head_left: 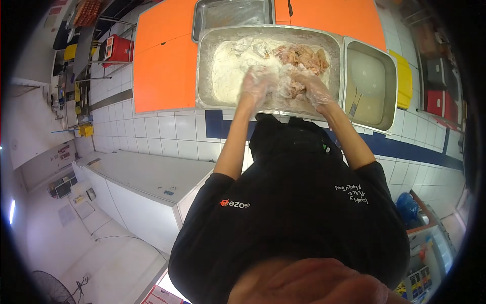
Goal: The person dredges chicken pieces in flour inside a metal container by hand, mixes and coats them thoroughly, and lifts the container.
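Observation:
A large metal tray [205, 76] holds white flour [225, 73] on its left side and raw meat pieces [304, 57] on its right. Both hands wear clear plastic gloves. My left hand [259, 83] is in the flour near the tray's middle, blurred, its fingers hard to make out. To its right, my right hand [313, 87] touches flour-coated meat [291, 83], its fingers curled against the pieces. Floured pieces [258, 48] lie at the back of the tray.
A metal pan of cloudy liquid [368, 76] with a metal utensil [356, 104] adjoins the tray on the right. Behind stands another metal tray [233, 12] on the orange tabletop [167, 61]. A yellow object [403, 81] is beyond the pan.

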